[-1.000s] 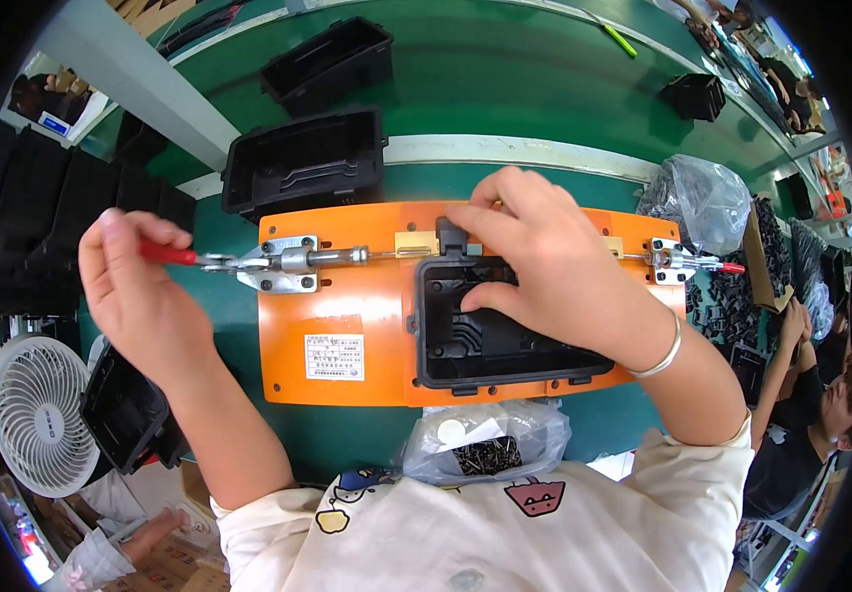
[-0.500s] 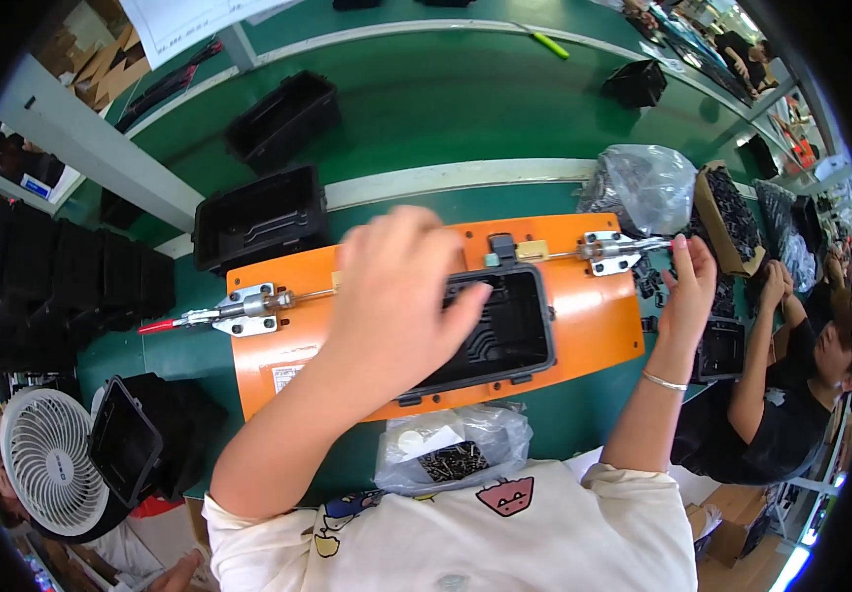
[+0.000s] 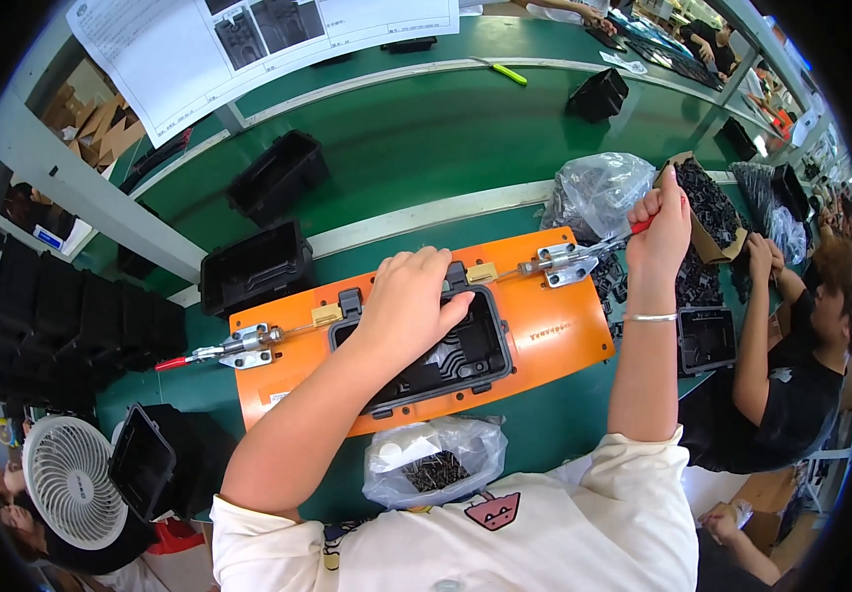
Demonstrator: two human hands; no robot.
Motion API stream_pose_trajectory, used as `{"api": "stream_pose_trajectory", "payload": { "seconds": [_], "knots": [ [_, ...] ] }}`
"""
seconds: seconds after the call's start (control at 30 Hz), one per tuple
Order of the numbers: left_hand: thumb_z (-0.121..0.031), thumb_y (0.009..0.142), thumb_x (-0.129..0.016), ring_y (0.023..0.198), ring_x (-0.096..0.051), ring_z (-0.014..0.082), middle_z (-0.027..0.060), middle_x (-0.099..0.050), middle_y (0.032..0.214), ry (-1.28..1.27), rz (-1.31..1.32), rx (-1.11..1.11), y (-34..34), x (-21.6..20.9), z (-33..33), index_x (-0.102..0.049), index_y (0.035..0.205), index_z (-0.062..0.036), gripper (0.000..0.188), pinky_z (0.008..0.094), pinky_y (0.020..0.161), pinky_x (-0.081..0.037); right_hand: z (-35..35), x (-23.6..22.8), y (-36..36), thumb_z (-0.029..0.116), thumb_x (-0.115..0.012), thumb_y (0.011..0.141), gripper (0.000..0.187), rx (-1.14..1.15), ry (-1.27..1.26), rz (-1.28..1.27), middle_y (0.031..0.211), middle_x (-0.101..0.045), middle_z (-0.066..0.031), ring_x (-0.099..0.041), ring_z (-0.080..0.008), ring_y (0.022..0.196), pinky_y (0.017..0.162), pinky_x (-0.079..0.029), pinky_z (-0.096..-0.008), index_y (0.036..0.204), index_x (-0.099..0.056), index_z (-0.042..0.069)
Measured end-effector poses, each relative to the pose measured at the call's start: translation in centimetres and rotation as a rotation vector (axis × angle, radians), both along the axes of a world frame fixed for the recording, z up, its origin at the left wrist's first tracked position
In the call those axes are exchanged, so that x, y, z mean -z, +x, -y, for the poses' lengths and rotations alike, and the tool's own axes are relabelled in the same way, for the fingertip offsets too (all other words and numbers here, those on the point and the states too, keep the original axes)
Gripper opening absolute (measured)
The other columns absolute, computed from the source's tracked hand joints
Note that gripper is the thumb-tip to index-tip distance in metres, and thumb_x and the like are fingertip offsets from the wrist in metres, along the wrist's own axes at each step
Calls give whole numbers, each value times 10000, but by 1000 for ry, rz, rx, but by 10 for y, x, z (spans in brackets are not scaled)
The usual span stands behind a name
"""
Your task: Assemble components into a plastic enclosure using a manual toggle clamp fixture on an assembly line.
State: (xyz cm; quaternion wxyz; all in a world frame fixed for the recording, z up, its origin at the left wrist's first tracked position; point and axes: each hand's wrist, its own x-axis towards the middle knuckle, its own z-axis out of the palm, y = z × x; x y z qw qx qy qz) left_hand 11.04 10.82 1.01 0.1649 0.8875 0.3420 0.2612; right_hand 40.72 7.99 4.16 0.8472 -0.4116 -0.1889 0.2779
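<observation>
An orange fixture board (image 3: 564, 340) lies at a slant on the green bench. Set in its middle is a black plastic box (image 3: 495, 377), its hollow facing up. My left hand (image 3: 408, 296) lies across the box's left and far side, fingers stretched and thumb apart, hiding part of it. My right hand (image 3: 661, 232) is closed around the red handle (image 3: 641, 227) of the right toggle clamp (image 3: 566, 264), thumb pointing up. The left toggle clamp (image 3: 248, 341), also red-handled, is untouched. Brass-coloured blocks (image 3: 482, 273) sit on the clamp rods beside the box.
A plastic bag of screws (image 3: 436, 472) lies in front of the board. Black bins (image 3: 258, 268) stand behind it, with stacked black boxes (image 3: 41, 306) and a white fan (image 3: 73, 483) at left. A carton of black parts (image 3: 712, 212) and a co-worker (image 3: 781, 385) are at right.
My right hand has closed on the right clamp's handle and raised it. The left hand has settled lower on the box. The board appears more tilted as the view shifts.
</observation>
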Motion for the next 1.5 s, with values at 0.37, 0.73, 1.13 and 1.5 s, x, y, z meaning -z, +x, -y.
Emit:
{"api": "stream_pose_trajectory", "payload": {
  "seconds": [0.37,0.73,1.13,1.5],
  "knots": [
    [-224,735,-754,1010,-589,344,189,-632,1091,-27,-46,-31,3,-4,1,-580,1123,44,503,418,931,-440,-3,10,23,231,-580,937,372,53,-45,-334,540,-313,52,-255,-81,448,475,-260,-276,633,-383,145],
    [-241,732,-750,1013,-571,381,209,-616,1088,-78,-32,-37,3,-3,1,-555,1135,37,527,463,919,-419,11,17,-78,238,-720,803,272,-104,-291,1625,615,-527,-105,-520,-255,581,534,-394,-372,700,-549,54],
    [-391,765,-745,650,-557,312,104,-537,688,-164,-133,-485,-111,-26,68,-523,736,-37,419,424,593,-435,74,6,-85,276,-766,782,384,-202,-639,1182,792,-573,-85,-558,-193,698,628,-457,-319,904,-527,0],
    [-266,786,-673,556,-614,307,141,-606,591,-292,111,-604,-136,-44,48,-598,617,-13,313,387,537,-486,60,9,-135,158,-728,695,270,-470,-768,1566,605,-555,-139,-590,-332,606,550,-463,-412,704,-492,27]
  ]
}}
